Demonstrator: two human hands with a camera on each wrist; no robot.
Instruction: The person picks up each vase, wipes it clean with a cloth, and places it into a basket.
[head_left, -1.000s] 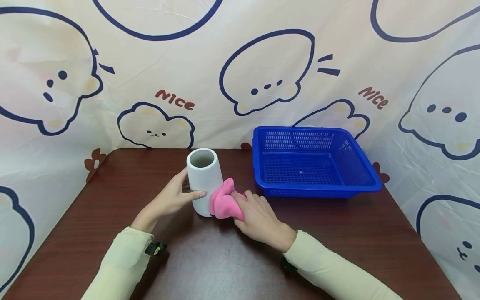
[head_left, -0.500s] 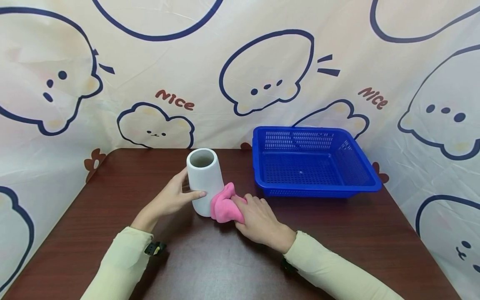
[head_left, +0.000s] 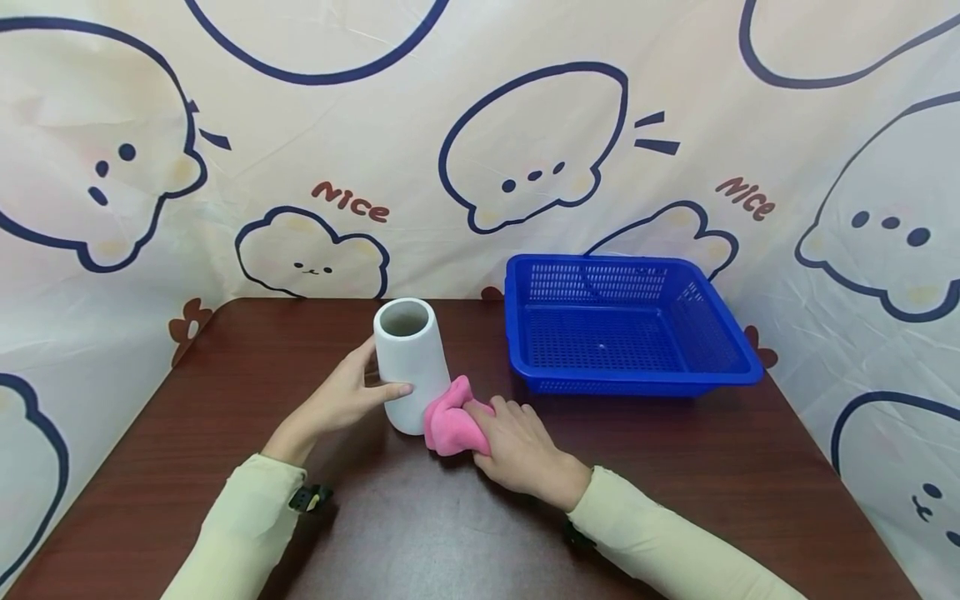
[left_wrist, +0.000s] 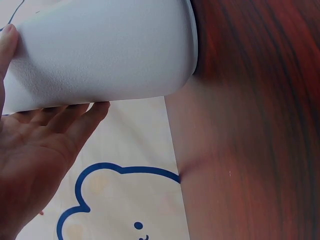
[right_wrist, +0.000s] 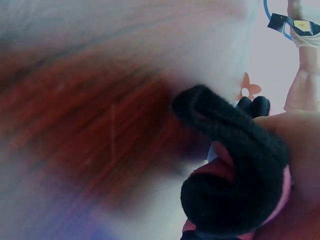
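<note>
A white vase (head_left: 411,354) with a wide round mouth stands upright on the brown table. My left hand (head_left: 337,404) grips it from the left, thumb across the front and fingers behind. The left wrist view shows the vase's smooth side (left_wrist: 115,55) between thumb and fingers. Bunched in my right hand (head_left: 521,446) is a pink cloth (head_left: 453,425), at the lower right side of the vase. Close up in the right wrist view, the folded cloth (right_wrist: 235,200) also shows black faces. My right fingertips are partly hidden by it.
A blue perforated plastic basket (head_left: 637,375) sits at the back right of the table (head_left: 420,525). A patterned cloth backdrop (head_left: 420,150) rises behind the table and along both sides.
The pink cloth and my right hand have slid slightly down along the vase's right side, towards its base. My left hand and the vase have stayed in place.
</note>
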